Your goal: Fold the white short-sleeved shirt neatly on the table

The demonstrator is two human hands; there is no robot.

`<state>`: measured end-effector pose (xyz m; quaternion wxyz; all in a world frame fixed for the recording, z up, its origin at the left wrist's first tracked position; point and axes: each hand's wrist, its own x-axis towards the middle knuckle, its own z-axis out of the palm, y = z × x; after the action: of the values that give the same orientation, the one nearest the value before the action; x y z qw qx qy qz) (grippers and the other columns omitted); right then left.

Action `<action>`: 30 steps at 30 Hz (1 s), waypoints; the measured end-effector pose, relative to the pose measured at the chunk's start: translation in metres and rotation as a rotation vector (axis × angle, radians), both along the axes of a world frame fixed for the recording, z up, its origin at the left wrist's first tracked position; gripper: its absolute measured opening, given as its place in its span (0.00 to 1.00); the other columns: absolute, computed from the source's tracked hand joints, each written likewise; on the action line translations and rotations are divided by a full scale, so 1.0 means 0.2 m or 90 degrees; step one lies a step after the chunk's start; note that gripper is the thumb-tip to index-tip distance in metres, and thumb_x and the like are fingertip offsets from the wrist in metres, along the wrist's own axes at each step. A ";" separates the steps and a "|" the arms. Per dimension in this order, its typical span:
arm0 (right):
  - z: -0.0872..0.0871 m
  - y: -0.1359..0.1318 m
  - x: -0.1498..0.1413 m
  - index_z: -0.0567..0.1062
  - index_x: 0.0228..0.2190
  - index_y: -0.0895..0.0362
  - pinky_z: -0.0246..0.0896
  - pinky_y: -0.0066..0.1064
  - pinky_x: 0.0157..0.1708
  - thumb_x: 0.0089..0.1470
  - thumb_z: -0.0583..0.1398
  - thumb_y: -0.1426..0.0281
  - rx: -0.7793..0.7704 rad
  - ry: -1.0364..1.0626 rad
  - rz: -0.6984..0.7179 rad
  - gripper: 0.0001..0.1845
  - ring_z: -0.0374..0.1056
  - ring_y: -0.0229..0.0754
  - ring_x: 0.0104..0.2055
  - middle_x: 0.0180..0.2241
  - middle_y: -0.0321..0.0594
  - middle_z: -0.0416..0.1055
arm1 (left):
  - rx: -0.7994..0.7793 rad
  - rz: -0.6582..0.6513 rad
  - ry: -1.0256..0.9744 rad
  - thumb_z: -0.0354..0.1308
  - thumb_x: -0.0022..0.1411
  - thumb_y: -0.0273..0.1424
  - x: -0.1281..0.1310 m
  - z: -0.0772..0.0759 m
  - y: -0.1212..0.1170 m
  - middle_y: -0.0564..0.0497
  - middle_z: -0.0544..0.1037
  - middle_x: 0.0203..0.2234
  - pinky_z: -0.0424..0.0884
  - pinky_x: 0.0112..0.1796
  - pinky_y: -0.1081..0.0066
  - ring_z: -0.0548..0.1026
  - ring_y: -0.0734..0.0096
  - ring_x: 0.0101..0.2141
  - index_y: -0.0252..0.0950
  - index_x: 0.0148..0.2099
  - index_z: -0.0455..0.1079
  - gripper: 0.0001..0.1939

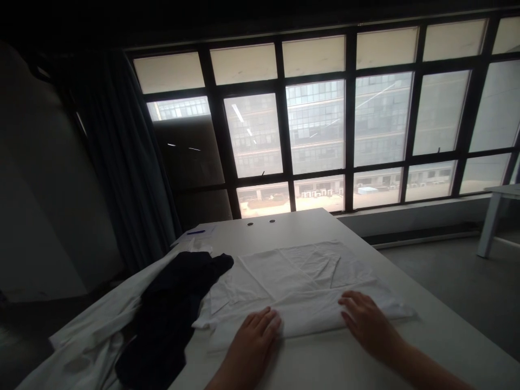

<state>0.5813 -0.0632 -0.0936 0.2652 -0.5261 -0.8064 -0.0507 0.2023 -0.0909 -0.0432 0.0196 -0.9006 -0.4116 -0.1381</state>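
On the table (314, 360), white cloth (292, 273) midway, two loose hands.
At left, dark cloth (173, 311) lies just beside it; I judge a sideways drag could tangle them, and uneven pressing could skew the near fold; my left hand (257, 335) rests there palm down, fingers together, gripping nothing; my right hand (368, 322) angles inward, fingers parted, likewise unclenched.
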 end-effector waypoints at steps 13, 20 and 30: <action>-0.09 0.15 -0.50 0.54 0.68 0.57 0.35 0.51 0.69 0.67 0.45 0.49 -0.159 -0.045 0.121 0.37 0.43 0.55 0.71 0.69 0.47 0.45 | -0.148 0.020 0.025 0.41 0.72 0.51 0.13 -0.14 0.27 0.51 0.39 0.72 0.42 0.68 0.53 0.41 0.57 0.70 0.44 0.74 0.37 0.36; -0.15 0.20 -0.05 0.54 0.68 0.56 0.33 0.52 0.69 0.64 0.41 0.43 -0.203 -0.070 -0.056 0.42 0.41 0.54 0.72 0.69 0.44 0.44 | -0.104 0.141 0.084 0.37 0.71 0.54 -0.32 -0.21 0.30 0.49 0.41 0.71 0.43 0.67 0.53 0.42 0.54 0.70 0.41 0.74 0.36 0.38; -0.24 0.29 0.63 0.52 0.68 0.56 0.39 0.51 0.69 0.62 0.41 0.45 -0.257 -0.141 -0.214 0.42 0.38 0.53 0.72 0.70 0.39 0.42 | -0.054 0.239 0.110 0.37 0.71 0.55 -0.58 -0.27 0.28 0.47 0.45 0.70 0.49 0.66 0.54 0.48 0.55 0.69 0.37 0.73 0.42 0.38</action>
<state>0.7074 -0.0043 -0.1416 0.0533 -0.6860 -0.7255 0.0100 0.0857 -0.0353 -0.0967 0.0424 -0.8167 -0.5743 -0.0372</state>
